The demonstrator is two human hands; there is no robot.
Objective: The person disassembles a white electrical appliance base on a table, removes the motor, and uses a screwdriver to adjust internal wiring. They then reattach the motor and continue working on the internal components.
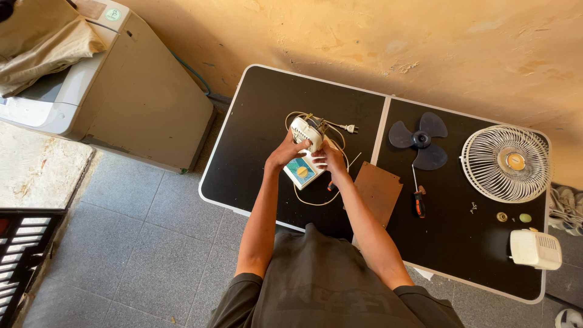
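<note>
My left hand (284, 153) grips the white fan motor housing (305, 132), which I hold up over the black table (255, 121). My right hand (330, 160) rests on the fan's white base with its blue-green panel (302, 172), just below the housing. A white power cord (340, 129) with a plug loops around the unit on the tabletop. A small screwdriver handle (330, 187) peeks out below my right wrist.
A dark three-blade fan propeller (420, 140), a white round grille (506, 163), an orange-handled screwdriver (418, 201), a brown board (378, 191), small screws and caps (501, 216) and a white cover (534, 249) lie on the table. A washing machine (109, 85) stands left.
</note>
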